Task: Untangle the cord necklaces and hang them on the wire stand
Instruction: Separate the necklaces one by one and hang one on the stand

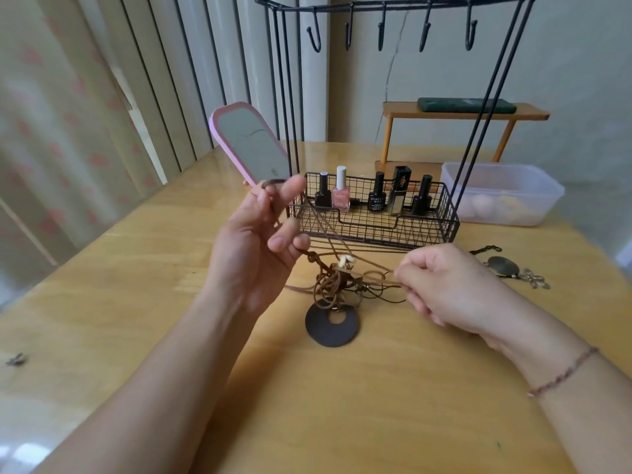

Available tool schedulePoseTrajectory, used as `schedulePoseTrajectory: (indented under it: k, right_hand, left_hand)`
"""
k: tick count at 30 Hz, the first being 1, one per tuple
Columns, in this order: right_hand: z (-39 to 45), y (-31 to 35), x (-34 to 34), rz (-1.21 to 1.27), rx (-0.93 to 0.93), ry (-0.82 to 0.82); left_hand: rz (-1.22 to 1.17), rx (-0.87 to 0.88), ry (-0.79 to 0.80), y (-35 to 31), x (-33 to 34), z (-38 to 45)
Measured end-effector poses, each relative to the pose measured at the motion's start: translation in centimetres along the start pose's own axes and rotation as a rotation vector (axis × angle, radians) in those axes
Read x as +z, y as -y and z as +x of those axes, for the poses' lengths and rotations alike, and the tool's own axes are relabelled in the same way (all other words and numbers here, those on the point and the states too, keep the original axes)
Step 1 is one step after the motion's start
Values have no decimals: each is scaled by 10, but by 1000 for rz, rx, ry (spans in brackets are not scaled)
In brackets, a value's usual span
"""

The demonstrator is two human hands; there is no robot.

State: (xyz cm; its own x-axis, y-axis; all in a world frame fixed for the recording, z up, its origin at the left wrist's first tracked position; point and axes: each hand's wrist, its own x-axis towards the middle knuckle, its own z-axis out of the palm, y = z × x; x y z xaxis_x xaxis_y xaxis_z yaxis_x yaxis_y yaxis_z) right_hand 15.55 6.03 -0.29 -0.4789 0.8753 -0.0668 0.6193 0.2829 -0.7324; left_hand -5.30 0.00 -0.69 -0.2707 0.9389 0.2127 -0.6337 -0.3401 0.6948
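A tangle of brown cord necklaces (337,283) lies on the wooden table (342,405), with a dark round ring pendant (332,323) at its near end and a pale bead in the knot. My left hand (260,241) is raised above the table, a loop of brown cord hooked over its fingers and pinched. My right hand (441,289) pinches taut cord strands that run from the tangle. The black wire stand (376,213) stands behind, its row of hooks (381,32) bare at the top.
The stand's basket holds several nail polish bottles (341,191). A pink-framed mirror (249,145) leans at the left. A metal pendant necklace (506,266) lies at the right, near a clear plastic box (502,193). A small wooden shelf (461,114) stands behind.
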Motion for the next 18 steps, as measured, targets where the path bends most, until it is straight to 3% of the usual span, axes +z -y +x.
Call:
schedulePoseTrajectory:
  k: [6,11,13,15,18]
  right_hand:
    - [3,-6,-3,-352,60,124]
    - [8,-18,-23,-495,165,50]
    - [9,-21,-34,-388,153,-91]
    - [10,-24,-39,-175,27,-297]
    - [10,-20,-37,399,-167,-453]
  left_hand:
    - [22,89,68,-11,-2,-3]
    - [15,115,-69,-11,-6,1]
    - [69,70,-169,-9,-6,3]
    - [151,36,-236,-4,-6,6]
    - [267,-9,-289,3,-8,9]
